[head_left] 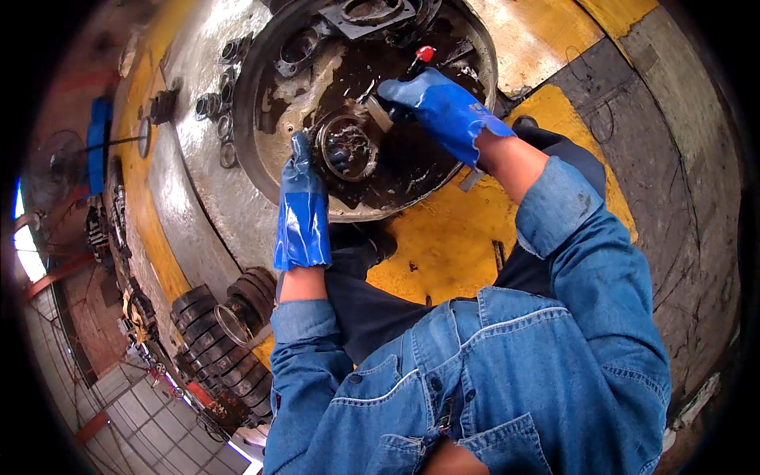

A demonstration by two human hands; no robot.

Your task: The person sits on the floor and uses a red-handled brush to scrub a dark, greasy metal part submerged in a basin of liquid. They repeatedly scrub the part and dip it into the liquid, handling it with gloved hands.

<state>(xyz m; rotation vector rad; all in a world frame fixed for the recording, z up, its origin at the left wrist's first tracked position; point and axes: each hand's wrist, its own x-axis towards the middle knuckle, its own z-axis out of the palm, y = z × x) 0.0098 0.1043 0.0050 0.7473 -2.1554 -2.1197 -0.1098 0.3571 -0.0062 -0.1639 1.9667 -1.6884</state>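
Note:
Both my hands wear wet blue rubber gloves over a wide round metal pan [252, 134] of dark, murky liquid. My left hand [302, 198] holds a round metal ring [347, 148] at its left edge, thumb raised. The other fingers are mostly hidden behind the ring, with some dark blue showing through its opening. Closed around a brush [379, 115], my right hand [431, 103] keeps the pale bristle end close to the ring's upper right. A red knob-like piece [426, 54] shows just beyond this hand; whether it belongs to the brush, I cannot tell.
Flanged metal parts [370, 11] sit at the pan's far side. Left of the pan, several small dark rings [227, 119] lie on the metal floor plate. Ribbed cylindrical parts [218, 340] stand at lower left. A fan [67, 158] is farther left. Yellow plate [443, 253] lies between my legs.

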